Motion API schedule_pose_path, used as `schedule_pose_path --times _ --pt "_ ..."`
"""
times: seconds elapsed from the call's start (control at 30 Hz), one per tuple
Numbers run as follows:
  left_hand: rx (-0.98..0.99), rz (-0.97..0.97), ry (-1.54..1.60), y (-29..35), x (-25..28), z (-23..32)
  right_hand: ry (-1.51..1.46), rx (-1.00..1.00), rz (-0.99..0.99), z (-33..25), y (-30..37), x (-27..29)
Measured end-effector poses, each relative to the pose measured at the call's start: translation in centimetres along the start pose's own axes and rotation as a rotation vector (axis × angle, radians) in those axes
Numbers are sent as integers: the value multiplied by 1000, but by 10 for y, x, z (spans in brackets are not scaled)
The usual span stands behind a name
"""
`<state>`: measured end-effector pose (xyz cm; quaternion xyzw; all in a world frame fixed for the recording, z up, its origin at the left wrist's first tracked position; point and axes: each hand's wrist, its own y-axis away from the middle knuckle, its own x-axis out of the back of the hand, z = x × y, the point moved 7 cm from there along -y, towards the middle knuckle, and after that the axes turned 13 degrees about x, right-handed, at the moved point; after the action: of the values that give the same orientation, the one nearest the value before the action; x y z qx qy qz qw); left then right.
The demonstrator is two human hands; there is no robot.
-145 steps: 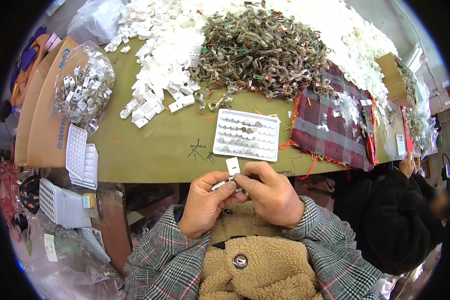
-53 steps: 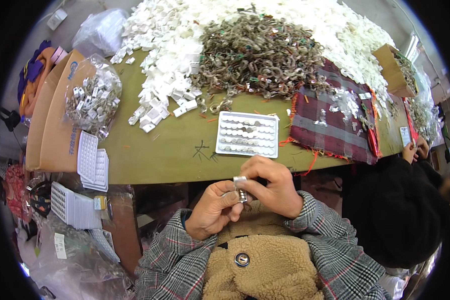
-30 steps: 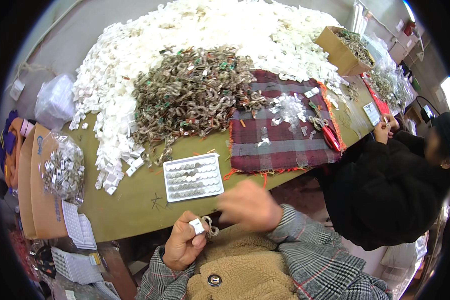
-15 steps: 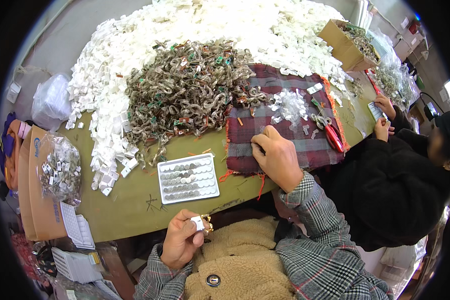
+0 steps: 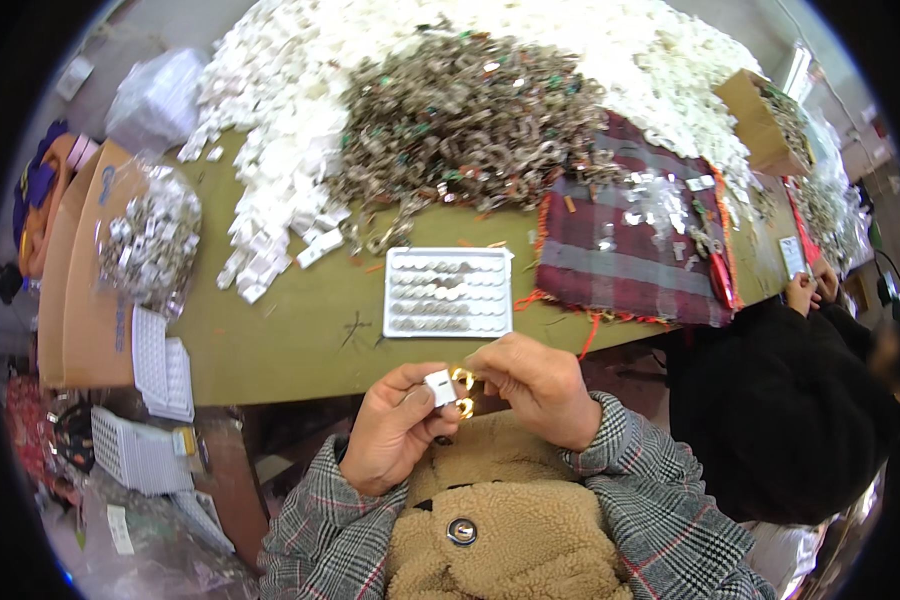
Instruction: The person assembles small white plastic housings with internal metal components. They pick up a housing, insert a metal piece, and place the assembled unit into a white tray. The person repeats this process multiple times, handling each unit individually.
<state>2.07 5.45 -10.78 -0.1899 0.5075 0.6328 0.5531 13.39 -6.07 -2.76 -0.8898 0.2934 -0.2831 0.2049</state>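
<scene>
Over my lap, my left hand (image 5: 395, 425) pinches a small white plastic case (image 5: 440, 387) between thumb and fingers. Gold-coloured loops (image 5: 463, 378) show at the case's right side; I cannot tell whether they belong to it. My right hand (image 5: 538, 385) is right beside them, its fingertips pressed together; whatever it pinches is too small or hidden to name. Just ahead on the table lies a white tray (image 5: 390, 318) with rows of round silvery discs. Farther right, a dark red and grey plaid cloth (image 5: 610, 285) bears a heap of small clear plastic pieces (image 5: 655, 203).
A tangled pile of clear strips with small circuit boards (image 5: 470, 120) and a large heap of white cases (image 5: 280, 215) cover the back. A cardboard box (image 5: 95, 290) with a filled bag stands left, stacked white trays (image 5: 160, 365) beside it. A co-worker's hand (image 5: 800, 292) is at the right.
My right hand has come off the plaid cloth to meet my left hand over my lap. The left hand still holds the white case. The view has shifted, moving the table contents rightward and upward.
</scene>
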Motion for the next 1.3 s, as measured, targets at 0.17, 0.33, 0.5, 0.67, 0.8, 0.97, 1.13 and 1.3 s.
schedule_pose_path --times 0.17,0.33,0.5,0.67,0.8,0.97,1.13,1.3 --pt "-44 24 -53 11 -1 6 25 222 -73 -22 -10 -19" --pt "-9 22 -59 11 -5 5 30 248 -142 -21 -9 -24" --pt "41 55 -64 8 -6 2 108 275 -206 -21 -7 -20" --pt "65 172 -250 7 -5 -3 131 303 -417 -25 -5 -19" --pt "55 190 -227 3 -5 -6 128 258 -414 -23 -1 -23" --pt "118 42 -100 1 -10 -10 -136 92 -121 -7 2 -8" --pt "95 26 -67 1 -10 -9 -21 157 -172 -8 5 -11" --pt "96 22 -76 3 -11 -8 31 190 -158 -12 6 -8"
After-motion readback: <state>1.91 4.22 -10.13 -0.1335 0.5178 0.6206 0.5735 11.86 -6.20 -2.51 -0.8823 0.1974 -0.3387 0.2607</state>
